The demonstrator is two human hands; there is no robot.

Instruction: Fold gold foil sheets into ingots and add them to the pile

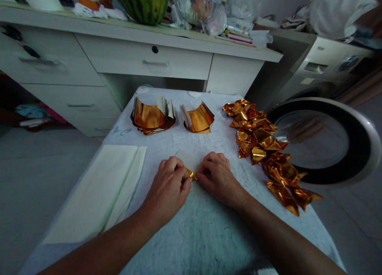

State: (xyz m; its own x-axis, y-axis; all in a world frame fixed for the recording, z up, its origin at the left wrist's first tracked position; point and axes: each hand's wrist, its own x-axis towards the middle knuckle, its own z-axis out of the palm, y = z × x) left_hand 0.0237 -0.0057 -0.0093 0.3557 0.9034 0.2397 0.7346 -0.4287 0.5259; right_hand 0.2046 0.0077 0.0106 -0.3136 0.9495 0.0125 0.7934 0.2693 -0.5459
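"Foil paper (192, 174), gold-faced, is pinched by the left hand (170, 181) over the tablecloth (195, 231), its right end touched by the right hand (219, 177), grip unclear. Risks?"

"Tearing, perhaps, if pulled unevenly; folded foil pieces (261, 139) could be knocked by the right forearm (268, 229)."

Bare left hand (171, 183) and bare right hand (219, 177) nearly meet

Both show their backs, fingers curled; the left pinches thumb to fingers. The long, bare left forearm (119, 235) and bare right forearm (277, 231) slant inward from opposite lower corners.
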